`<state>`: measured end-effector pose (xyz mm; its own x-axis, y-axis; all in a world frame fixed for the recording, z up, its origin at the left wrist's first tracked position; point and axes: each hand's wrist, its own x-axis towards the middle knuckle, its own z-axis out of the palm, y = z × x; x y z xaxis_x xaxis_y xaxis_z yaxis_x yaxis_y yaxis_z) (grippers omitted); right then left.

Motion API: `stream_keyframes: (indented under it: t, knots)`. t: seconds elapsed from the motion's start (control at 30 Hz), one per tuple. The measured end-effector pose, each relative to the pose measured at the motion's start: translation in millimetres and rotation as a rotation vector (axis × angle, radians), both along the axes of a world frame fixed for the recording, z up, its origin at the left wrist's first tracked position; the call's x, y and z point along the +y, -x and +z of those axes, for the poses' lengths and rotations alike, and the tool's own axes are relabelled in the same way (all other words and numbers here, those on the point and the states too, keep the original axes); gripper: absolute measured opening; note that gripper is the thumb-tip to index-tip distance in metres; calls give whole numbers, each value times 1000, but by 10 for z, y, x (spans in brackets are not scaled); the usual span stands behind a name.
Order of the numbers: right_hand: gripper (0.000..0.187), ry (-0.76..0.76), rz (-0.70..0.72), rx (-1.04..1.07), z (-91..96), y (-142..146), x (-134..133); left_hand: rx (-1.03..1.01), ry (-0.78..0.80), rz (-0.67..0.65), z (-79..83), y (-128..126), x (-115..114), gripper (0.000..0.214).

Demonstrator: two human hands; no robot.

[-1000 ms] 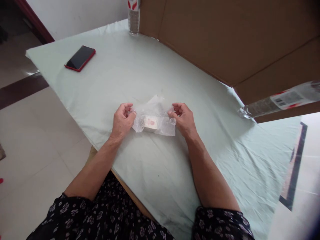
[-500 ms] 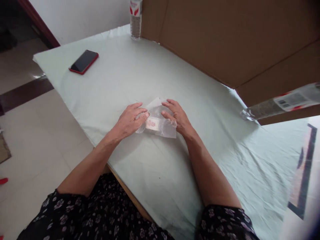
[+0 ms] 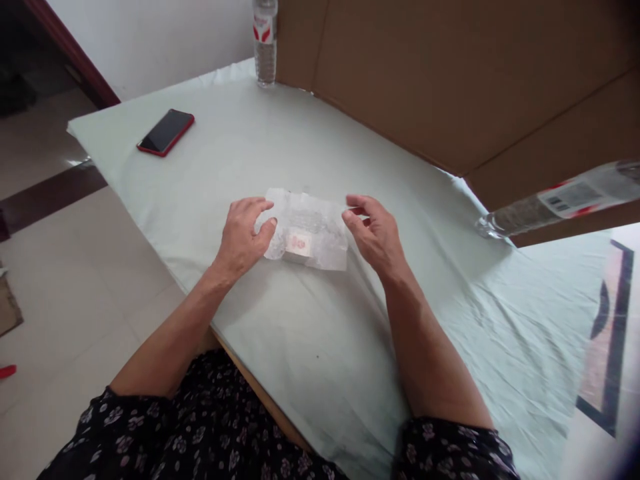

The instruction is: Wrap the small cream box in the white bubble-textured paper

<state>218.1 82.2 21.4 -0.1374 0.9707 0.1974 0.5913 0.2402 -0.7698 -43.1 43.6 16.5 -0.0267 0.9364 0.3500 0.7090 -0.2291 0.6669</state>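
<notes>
A sheet of translucent bubble wrap (image 3: 327,230) lies spread on the pale green cloth, creased and with uneven edges. On its near part sits a small whitish box (image 3: 299,245) with a reddish print on top. My left hand (image 3: 245,230) is at the sheet's left edge, thumb and fingers apart; whether the fingertips touch the wrap I cannot tell. Just off the right edge, my right hand (image 3: 373,230) hovers with its fingers loosely curved and nothing between them.
A phone in a red case (image 3: 166,133) lies at the table's far left. One water bottle (image 3: 265,50) stands by a large cardboard panel (image 3: 400,80); another bottle (image 3: 560,200) is at the right. The cloth-covered table (image 3: 310,387) has its near edge by my body.
Both hands have moved apart, the left one leftward and the right one rightward. The bubble wrap now lies flatter and wider, with more of the box showing.
</notes>
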Motion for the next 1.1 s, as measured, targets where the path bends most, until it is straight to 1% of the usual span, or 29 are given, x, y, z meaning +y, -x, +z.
stream_keyframes:
  t: [0.07,0.13,0.2,0.23,0.3,0.37,0.4,0.43,0.47,0.5,0.53,0.6,0.63,0.67,0.7,0.73,0.77,0.8,0.87,0.9,0.97,1.03,1.1]
  knots:
    - [37,87,113,-8,149,42,-74,65,-23,-85,19,0,-56,38]
    - [36,150,210,-14,262,87,-158,81,16,-141,13,-12,-85,49]
    - [33,169,313,0,337,133,-268,56,76,-187,-4,-14,-96,59]
    - [31,183,391,15,362,154,-336,34,100,-208,-10,-4,-100,61]
    - [30,229,610,36,387,189,-496,-22,120,-235,-14,49,-117,59]
    - [28,250,827,5,375,208,-668,-95,121,-259,-8,141,-152,56]
    - [28,250,902,-26,357,208,-746,-126,130,-282,-4,194,-177,57]
    - [27,249,938,-52,333,201,-811,-141,167,-312,-2,244,-205,57]
    - [27,249,928,-62,304,188,-858,-118,220,-337,-2,287,-236,54]
    - [26,249,870,-56,273,173,-883,-65,266,-347,-5,317,-268,48]
    - [25,235,768,-46,240,159,-885,9,290,-348,-12,332,-298,42]
    - [23,134,503,-47,169,159,-826,178,243,-328,-32,312,-351,35]
    - [24,61,390,-75,129,179,-773,247,187,-317,-45,282,-372,37]
    - [29,-8,312,-121,87,215,-711,300,129,-310,-60,242,-390,41]
    - [39,-60,271,-174,44,264,-647,339,84,-309,-76,199,-407,49]
    - [50,-84,261,-226,2,319,-586,368,63,-317,-93,155,-422,58]
    - [56,-85,263,-268,-35,372,-532,391,67,-332,-111,116,-438,66]
    - [57,-77,265,-295,-64,414,-489,413,90,-351,-129,85,-454,72]
    - [50,-68,250,-307,-90,422,-436,458,159,-381,-167,50,-487,76]
    - [46,-74,231,-297,-87,374,-425,477,191,-386,-184,44,-504,76]
    - [44,-98,157,-275,-67,159,-418,494,223,-381,-216,46,-535,75]
    - [47,-109,56,-264,-62,-180,-423,487,222,-364,-242,43,-560,74]
    - [50,-83,-92,-260,-91,-559,-446,473,213,-337,-263,19,-575,74]
